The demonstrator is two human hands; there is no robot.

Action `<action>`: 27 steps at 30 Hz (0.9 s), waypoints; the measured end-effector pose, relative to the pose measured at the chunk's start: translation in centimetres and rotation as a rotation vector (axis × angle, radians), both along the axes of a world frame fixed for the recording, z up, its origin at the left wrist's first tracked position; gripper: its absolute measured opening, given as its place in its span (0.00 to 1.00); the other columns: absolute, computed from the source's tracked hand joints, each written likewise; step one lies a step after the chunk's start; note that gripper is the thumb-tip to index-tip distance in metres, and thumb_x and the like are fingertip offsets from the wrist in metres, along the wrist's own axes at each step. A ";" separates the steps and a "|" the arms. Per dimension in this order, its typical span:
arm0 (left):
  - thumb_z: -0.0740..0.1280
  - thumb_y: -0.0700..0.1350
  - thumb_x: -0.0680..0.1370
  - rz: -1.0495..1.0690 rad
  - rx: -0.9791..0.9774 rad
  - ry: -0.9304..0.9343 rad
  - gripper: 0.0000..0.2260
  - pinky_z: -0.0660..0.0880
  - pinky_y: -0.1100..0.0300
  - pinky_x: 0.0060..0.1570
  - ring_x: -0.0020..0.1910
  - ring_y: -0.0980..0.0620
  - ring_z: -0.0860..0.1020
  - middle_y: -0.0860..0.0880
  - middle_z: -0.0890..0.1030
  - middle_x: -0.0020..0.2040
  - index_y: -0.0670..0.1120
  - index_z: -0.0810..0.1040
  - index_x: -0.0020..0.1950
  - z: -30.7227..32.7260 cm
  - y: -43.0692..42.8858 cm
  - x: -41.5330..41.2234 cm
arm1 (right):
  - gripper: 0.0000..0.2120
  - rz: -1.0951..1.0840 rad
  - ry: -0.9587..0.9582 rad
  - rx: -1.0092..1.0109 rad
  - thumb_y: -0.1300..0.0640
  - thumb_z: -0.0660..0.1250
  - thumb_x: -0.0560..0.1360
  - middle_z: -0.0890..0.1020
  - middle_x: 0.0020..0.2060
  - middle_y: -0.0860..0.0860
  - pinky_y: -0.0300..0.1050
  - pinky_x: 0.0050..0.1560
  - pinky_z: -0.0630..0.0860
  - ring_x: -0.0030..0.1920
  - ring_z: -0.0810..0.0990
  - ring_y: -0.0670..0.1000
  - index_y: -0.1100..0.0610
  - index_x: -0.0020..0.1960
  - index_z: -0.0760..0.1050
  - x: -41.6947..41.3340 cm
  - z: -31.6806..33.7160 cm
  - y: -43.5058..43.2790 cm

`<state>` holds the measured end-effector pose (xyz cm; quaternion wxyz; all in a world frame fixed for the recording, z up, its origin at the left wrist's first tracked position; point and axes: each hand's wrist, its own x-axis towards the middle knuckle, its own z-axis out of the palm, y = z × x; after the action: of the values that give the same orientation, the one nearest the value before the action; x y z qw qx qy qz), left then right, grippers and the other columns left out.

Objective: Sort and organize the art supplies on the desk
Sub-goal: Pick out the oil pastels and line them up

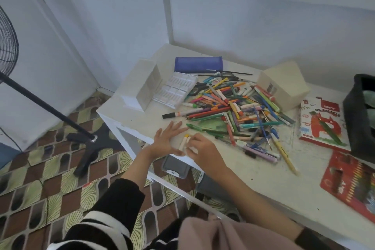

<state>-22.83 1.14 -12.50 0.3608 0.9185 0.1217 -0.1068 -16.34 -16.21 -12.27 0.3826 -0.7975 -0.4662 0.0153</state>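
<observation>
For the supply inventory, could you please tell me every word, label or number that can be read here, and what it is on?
"OIL PASTELS": on the lid of the pastel box.
Red tab above that title: blurred, unreadable.
Sticker on the beige box: too small to read.
Print on the red pencil pack: blurred.
Print on pens in the pile: too small.

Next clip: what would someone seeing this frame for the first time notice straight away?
The heap of pens, crayons and markers sprawled over the middle of the white desk grabs the eye first. At the near left edge, the left hand lies spread flat while the right hand pinches two pale crayons. An oil pastels box lies to the heap's right.
</observation>
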 end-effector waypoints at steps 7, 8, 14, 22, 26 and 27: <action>0.74 0.52 0.70 -0.042 0.046 0.023 0.39 0.33 0.49 0.71 0.71 0.65 0.37 0.62 0.46 0.77 0.65 0.54 0.73 0.0 0.0 -0.1 | 0.04 0.028 -0.049 -0.052 0.65 0.67 0.70 0.80 0.43 0.53 0.41 0.39 0.74 0.41 0.79 0.53 0.61 0.40 0.81 0.0 -0.5 -0.5; 0.74 0.50 0.70 -0.044 0.048 0.026 0.39 0.33 0.49 0.71 0.71 0.65 0.37 0.62 0.46 0.77 0.64 0.55 0.74 0.1 -0.1 -0.1 | 0.05 0.034 -0.051 -0.055 0.66 0.67 0.70 0.81 0.47 0.54 0.40 0.41 0.75 0.43 0.80 0.53 0.61 0.43 0.81 0.1 -0.5 -0.7; 0.74 0.50 0.70 -0.056 0.055 0.022 0.40 0.33 0.50 0.71 0.71 0.65 0.36 0.61 0.45 0.77 0.62 0.55 0.75 0.5 -0.3 -0.2 | 0.14 0.075 -0.118 -0.090 0.74 0.68 0.66 0.81 0.51 0.55 0.48 0.43 0.80 0.49 0.80 0.57 0.61 0.48 0.81 0.2 -0.3 -1.0; 0.74 0.51 0.71 -0.055 0.038 0.000 0.39 0.32 0.49 0.71 0.72 0.64 0.36 0.61 0.45 0.77 0.62 0.55 0.75 0.2 -0.1 -0.3 | 0.13 0.163 -0.197 -0.105 0.65 0.64 0.71 0.79 0.54 0.56 0.48 0.51 0.77 0.56 0.71 0.54 0.59 0.53 0.80 0.5 -0.7 -1.3; 0.74 0.52 0.71 -0.050 0.030 -0.009 0.39 0.32 0.48 0.71 0.72 0.64 0.37 0.61 0.46 0.77 0.62 0.55 0.75 0.2 -0.1 -0.3 | 0.14 0.157 -0.178 -0.129 0.63 0.59 0.74 0.79 0.57 0.57 0.54 0.59 0.75 0.61 0.75 0.58 0.58 0.55 0.80 0.7 -1.3 -1.3; 0.74 0.51 0.71 -0.050 0.030 -0.009 0.39 0.32 0.48 0.71 0.72 0.64 0.36 0.61 0.46 0.77 0.62 0.55 0.75 0.2 -0.1 -0.3 | 0.15 0.152 -0.167 -0.134 0.61 0.57 0.74 0.79 0.57 0.58 0.55 0.59 0.75 0.60 0.76 0.59 0.58 0.55 0.80 0.6 -1.2 -1.3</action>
<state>-23.13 1.04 -12.29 0.3449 0.9270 0.0988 -0.1096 -15.70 -17.49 -13.49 0.2858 -0.7821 -0.5537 0.0090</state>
